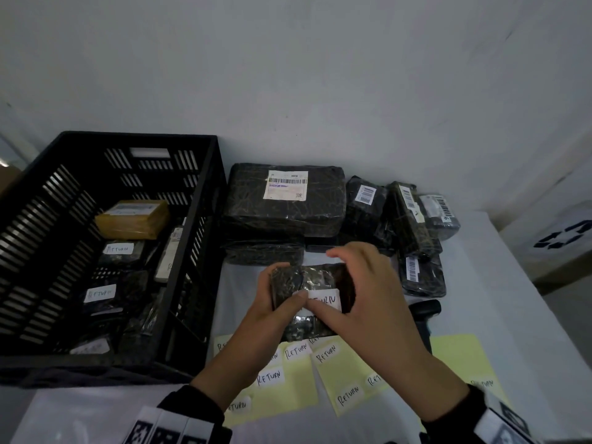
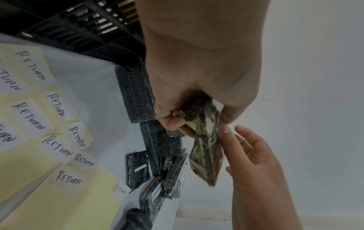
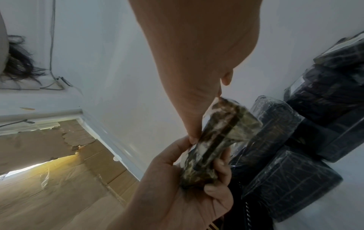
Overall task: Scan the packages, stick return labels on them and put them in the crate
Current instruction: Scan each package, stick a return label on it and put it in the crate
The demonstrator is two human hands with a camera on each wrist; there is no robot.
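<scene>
Two hands are at work on one small package, which is held above the table's near edge, over the yellow label sheets. The left hand is clamped round the package's left end, thumb on top and fingers curled beneath. The right hand has its thumb pressed flat on the white "RETURN" label, while its other fingers are spread loosely above the package and hold nothing. The package is a slim dark block in glossy, crinkled film with loose ends.

The label seems only partly smoothed down, though its edges are hard to judge under the thumbs. On slick, wrinkled film a corner could lift or crease if it is rubbed unevenly, and the package could slide in the one-ended grip.

Further out, the black slatted plastic crate stands to the left, with labelled packages already inside. Behind, unlabelled film-wrapped packages with barcode stickers are stacked against the wall. A dark handheld scanner lies on the white table at the right.
</scene>
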